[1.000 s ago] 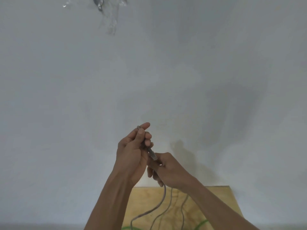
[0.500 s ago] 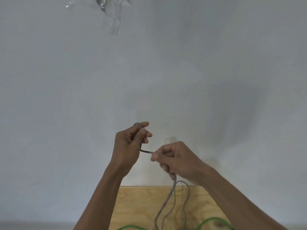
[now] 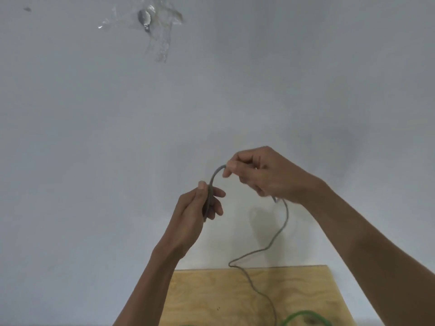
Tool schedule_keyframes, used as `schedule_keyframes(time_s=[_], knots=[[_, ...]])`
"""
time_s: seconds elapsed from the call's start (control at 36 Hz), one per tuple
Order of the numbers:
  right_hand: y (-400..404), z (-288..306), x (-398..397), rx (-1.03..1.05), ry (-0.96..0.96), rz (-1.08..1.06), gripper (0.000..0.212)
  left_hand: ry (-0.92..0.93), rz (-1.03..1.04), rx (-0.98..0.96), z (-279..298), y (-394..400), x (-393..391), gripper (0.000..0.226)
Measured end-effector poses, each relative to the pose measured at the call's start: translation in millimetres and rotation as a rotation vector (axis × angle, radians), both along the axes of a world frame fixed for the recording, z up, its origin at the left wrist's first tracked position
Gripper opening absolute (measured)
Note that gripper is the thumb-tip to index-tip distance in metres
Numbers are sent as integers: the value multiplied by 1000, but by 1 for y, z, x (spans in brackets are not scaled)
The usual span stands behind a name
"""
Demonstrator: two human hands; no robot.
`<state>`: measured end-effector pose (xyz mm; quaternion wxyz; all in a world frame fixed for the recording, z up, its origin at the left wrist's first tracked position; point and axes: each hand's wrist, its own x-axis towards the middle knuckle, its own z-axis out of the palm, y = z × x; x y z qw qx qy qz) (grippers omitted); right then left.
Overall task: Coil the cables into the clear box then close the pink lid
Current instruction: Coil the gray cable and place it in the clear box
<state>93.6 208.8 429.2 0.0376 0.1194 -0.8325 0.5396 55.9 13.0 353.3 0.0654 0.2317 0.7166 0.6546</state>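
**Grey cable held in mid-air between two hands**

A thin grey cable [image 3: 281, 228] is held up in front of a pale wall [image 3: 94, 161], above a plywood worktop [image 3: 211, 297]. The left hand [image 3: 195, 212] is closed around a small bundle of the cable, which is pressed between the thumb and the curled fingers [image 3: 217, 192]; how many turns the bundle has cannot be told. From the top of that bundle the cable is arched upward to the right hand [image 3: 263, 175], where it is pinched between thumb tip and forefinger, the other fingers being curled in loosely. Below the right hand the cable is let down in a slack, wavy line, with one sharp kink just above the far edge of the worktop, and is then trailed across the wood to the lower edge of the view. Its surface is seen as matte and uniformly grey. A green cable [image 3: 303, 314] is seen as a curved arc on the worktop, beside the grey strand. High on the wall, a crumpled piece of clear plastic [image 3: 153, 27] is seen.
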Motion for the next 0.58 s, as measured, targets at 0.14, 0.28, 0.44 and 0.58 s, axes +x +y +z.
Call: schedule_keyframes(time_s=[0.14,0.28,0.44,0.58], knots=[[-1,-11,-32,102,214,-136,28,-146,-96,208,8,18,19,45],[-4,-44,-36,-84,204,-252,26,-242,-147,398,23,29,32,43],[-33,-82,-13,-362,73,-121,40,-288,-192,508,38,32,27,34],[-44,-95,5,-207,-3,-138,48,-307,-187,531,44,29,11,22]])
